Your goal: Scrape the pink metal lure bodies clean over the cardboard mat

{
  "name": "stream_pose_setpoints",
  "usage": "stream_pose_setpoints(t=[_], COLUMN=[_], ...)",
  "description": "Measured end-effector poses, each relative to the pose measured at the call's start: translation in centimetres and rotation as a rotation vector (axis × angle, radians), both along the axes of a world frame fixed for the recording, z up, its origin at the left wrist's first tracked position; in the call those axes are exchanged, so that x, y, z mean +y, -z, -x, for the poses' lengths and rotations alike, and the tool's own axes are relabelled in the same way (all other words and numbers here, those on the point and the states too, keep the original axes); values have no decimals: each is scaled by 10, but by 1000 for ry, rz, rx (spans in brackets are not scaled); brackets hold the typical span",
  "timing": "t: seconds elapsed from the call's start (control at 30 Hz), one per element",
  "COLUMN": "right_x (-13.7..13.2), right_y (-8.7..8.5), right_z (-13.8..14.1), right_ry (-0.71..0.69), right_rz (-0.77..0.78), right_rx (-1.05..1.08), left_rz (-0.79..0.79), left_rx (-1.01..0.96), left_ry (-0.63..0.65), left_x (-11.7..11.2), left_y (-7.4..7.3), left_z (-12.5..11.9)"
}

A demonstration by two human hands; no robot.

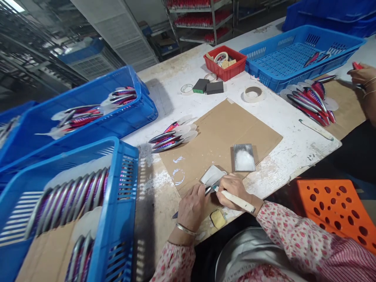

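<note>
My left hand (191, 208) is closed round a fishing lure (208, 190) near the front edge of the cardboard sheet (226, 125). The lure's pale, clear lip (212, 175) sticks out beyond my fingers, and much of its body is hidden by them. In my right hand (230, 188) is a slim white-handled tool (238, 201), its working end against or close to the lure by the lip; contact is hard to make out. A sanding block (244, 158) with white dust on it lies just beyond my right hand. Several finished-looking lures (169, 139) rest at the cardboard's left edge.
Blue crates (126, 176) of lures stand at left. A red basket (225, 62), dark blocks (215, 87) and a tape roll (253, 94) sit farther back. A yellow sponge (217, 219) lies at the table edge. At right, another person's hand (364, 74) works near piled lures (311, 100).
</note>
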State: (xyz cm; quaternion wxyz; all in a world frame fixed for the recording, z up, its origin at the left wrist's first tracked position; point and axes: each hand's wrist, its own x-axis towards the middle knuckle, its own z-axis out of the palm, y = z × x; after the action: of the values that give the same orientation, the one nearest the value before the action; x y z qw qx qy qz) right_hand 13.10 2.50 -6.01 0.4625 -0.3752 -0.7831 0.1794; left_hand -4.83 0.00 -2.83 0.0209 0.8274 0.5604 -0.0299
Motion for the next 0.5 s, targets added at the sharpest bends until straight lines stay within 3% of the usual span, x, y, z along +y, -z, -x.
stream_pose_setpoints(t=[0.23,0.5], right_x=[0,0], right_y=[0,1], right_z=[1,0], right_ry=[16,0], right_rz=[5,1], right_rx=[-40,-37], left_rz=[-36,-4], left_rx=[-3,2], left_ry=[-13,-10], left_x=[0,-1], left_y=[6,2], left_z=[2,1])
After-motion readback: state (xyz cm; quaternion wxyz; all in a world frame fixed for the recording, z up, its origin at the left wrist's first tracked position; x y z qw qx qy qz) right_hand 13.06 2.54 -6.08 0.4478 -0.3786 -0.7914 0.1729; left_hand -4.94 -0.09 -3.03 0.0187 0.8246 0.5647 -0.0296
